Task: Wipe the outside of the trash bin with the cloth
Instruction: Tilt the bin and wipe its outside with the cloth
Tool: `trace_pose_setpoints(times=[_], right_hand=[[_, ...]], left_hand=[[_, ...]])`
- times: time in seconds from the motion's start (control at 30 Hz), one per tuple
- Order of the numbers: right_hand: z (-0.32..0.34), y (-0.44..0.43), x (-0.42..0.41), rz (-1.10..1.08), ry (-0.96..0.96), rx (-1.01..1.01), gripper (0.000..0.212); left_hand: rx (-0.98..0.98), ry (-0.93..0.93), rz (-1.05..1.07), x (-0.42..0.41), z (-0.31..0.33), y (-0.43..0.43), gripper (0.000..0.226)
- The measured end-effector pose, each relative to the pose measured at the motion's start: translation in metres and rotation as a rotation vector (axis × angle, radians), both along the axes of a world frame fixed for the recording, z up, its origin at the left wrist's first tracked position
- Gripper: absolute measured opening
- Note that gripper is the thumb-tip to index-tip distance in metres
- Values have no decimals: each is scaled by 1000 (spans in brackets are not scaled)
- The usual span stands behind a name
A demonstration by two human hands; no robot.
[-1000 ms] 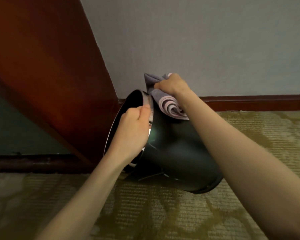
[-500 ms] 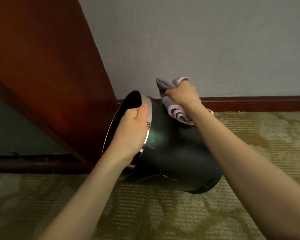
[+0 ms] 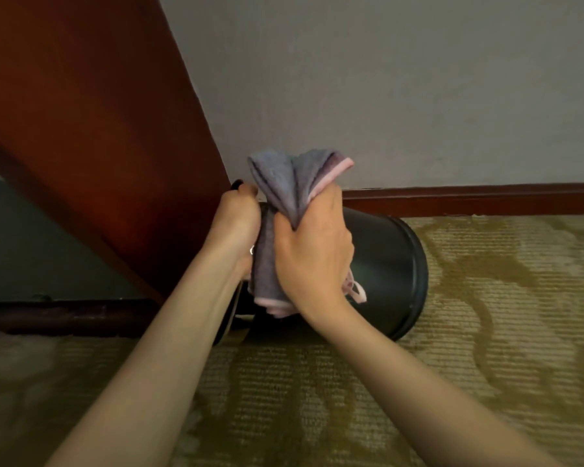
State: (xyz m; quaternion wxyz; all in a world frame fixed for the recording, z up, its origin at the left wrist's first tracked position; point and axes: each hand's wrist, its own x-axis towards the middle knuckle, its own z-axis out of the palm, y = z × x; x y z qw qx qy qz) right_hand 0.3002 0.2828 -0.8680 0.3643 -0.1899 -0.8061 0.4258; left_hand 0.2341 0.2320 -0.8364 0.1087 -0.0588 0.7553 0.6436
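Both arms reach forward, with the hands close together over the bin (image 3: 385, 257). The bin lies on its side on the carpet (image 3: 486, 332), its base pointing right, near the wall (image 3: 385, 79). The left hand (image 3: 238, 227) curls over the bin's open end. The right hand (image 3: 312, 251) clenches the bunched cloth (image 3: 284, 176) against the bin's upper side.
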Motion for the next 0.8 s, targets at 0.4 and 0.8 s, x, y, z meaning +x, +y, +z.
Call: trace_pose_setpoints(times=[0.4,0.8], right_hand=[[10,51,-56,56,-277,23,35],[-40,150,-75,-20,-624,-86,47]], left_hand=[[-137,150,30,4,-6,-2,19],[-214,147,-51,20,-10,-11,28]])
